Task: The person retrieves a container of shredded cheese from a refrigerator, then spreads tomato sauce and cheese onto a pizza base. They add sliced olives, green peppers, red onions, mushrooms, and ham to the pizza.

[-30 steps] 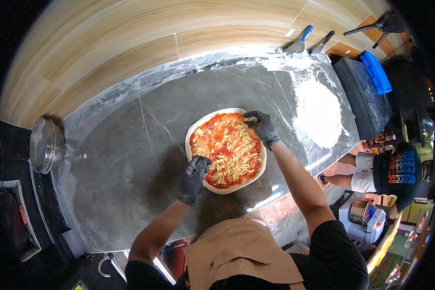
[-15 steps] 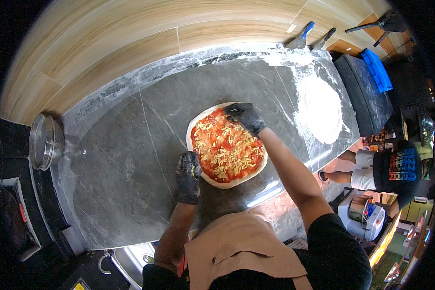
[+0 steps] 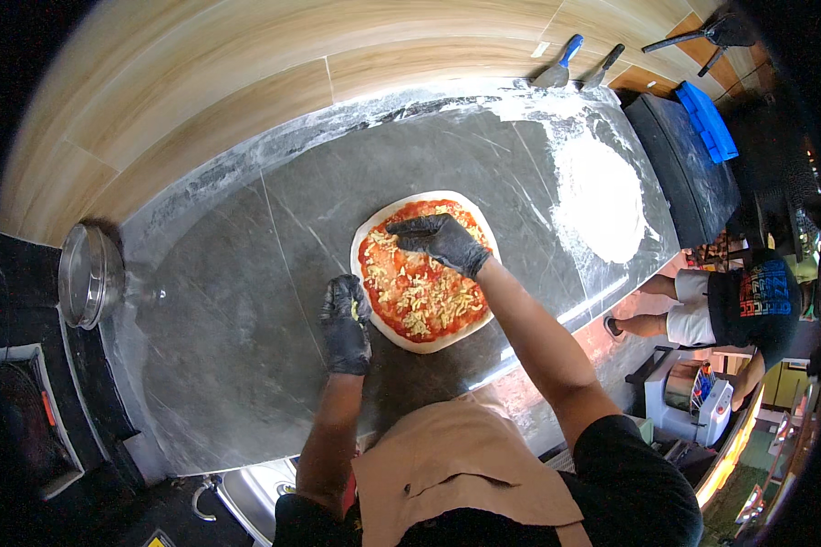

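Note:
A raw pizza [image 3: 420, 305] lies on the grey stone worktop, its pale dough rim around red sauce and scattered shredded cheese [image 3: 431, 314]. Cheese is thicker on its near half; more sauce shows at the far side. My right hand [image 3: 442, 242], in a black glove, hovers over the pizza's upper middle, fingers pressed together and pointing left; what they pinch is hidden. Beside the pizza's left edge, my black-gloved left hand [image 3: 347, 324] is curled around shredded cheese, with a few yellow bits showing.
White flour [image 3: 602, 196] covers the worktop's [image 3: 219, 319] right end. Two scrapers [image 3: 559, 66] lean against the back wall. A round metal sieve [image 3: 89, 275] stands at the left edge. A dark box [image 3: 684, 169] borders the right. Another person [image 3: 748, 301] stands beyond, near a white machine [image 3: 689, 397].
My right hand has moved left and nearer from the far rim to over the pizza's upper middle. My left hand has shifted slightly left and away from me, still curled.

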A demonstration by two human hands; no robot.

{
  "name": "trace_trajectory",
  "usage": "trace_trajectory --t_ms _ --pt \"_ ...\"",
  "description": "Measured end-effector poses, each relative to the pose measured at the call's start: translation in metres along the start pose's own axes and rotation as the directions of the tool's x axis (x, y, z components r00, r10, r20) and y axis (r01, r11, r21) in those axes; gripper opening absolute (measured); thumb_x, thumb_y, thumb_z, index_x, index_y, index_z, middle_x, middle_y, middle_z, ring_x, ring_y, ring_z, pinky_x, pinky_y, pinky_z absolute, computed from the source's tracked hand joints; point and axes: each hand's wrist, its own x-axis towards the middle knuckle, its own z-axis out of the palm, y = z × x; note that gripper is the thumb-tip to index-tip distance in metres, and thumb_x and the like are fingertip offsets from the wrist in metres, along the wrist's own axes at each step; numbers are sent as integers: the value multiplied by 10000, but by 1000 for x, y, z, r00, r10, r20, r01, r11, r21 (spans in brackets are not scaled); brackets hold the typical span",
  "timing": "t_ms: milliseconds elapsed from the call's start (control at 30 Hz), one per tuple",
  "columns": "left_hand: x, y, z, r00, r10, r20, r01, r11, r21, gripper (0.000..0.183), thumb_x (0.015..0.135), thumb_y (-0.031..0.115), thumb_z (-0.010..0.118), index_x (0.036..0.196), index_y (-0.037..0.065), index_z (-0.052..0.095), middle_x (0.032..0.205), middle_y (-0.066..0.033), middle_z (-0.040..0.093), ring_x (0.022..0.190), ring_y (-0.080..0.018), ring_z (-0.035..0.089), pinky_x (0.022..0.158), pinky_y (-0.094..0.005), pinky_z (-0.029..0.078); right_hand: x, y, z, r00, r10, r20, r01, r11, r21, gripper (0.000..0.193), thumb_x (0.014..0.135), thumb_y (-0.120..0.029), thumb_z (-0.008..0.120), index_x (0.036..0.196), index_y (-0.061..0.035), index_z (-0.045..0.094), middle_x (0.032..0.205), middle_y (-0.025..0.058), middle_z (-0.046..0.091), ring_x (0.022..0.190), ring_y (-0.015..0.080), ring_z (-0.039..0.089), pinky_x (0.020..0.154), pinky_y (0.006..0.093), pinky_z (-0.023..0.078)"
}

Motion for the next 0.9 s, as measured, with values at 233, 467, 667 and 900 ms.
trace_trajectory --t_ms 233,467,667,900 --pt "-21 -35 69 880 210 426 -391 829 399 357 1058 118 507 1403 31 477 1361 -112 575 1236 -219 578 1022 -350 489 -58 -13 49 968 128 -214 -21 897 442 288 1011 -190 603 1237 -29 680 1222 120 701 1109 198 656 1002 339 517" --pt "6 -33 99 471 247 847 -875 9 484 162 943 54 520 1060 66 632 1021 -156 622 1041 -353 577 989 -470 418 -108 9 36 958 238 -159 -226 970 94 229 958 -64 625 1176 -45 692 1196 110 697 1114 224 649 1030 346 503" --pt "66 -25 72 802 126 584 -495 686 532 242 998 38 512 1176 13 673 1162 -114 710 1057 -216 670 942 -365 530 -73 28 2 878 368 -307 -73 737 672 358 904 25 662 1262 21 653 1215 129 711 1132 201 658 1016 322 520" --pt "63 1 37 850 222 478 -523 474 709 331 984 0 494 1273 8 655 1277 -173 686 1193 -272 654 1027 -388 501 -13 46 -34 877 197 -438 -164 980 111 283 913 -27 684 1193 3 716 1161 94 748 1041 182 692 953 304 535"
